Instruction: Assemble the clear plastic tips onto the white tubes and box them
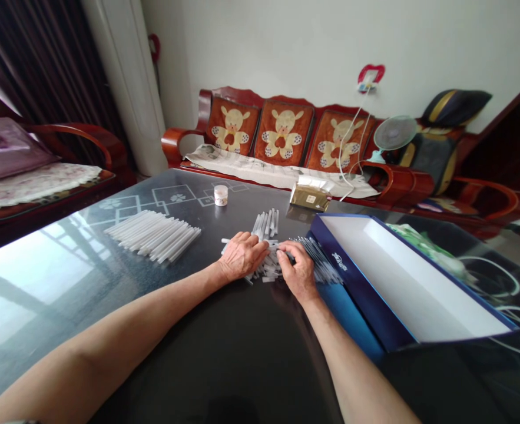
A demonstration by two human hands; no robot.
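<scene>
My left hand (242,256) lies palm down on a heap of short clear plastic tubes (266,227) in the middle of the dark glass table (224,359), its fingers curled over some of them. My right hand (298,272) sits just to the right, fingers pinched round a thin dark piece among the tubes; I cannot make out what it is. A fan of thin dark refills (319,262) spreads from under the right hand toward the blue box (366,288).
A neat row of long white tubes (153,234) lies at the left. The open blue box with a white inside stands at the right. A small white jar (221,195) and a gold packet (309,197) sit at the far edge. A red wooden sofa (286,132) stands behind.
</scene>
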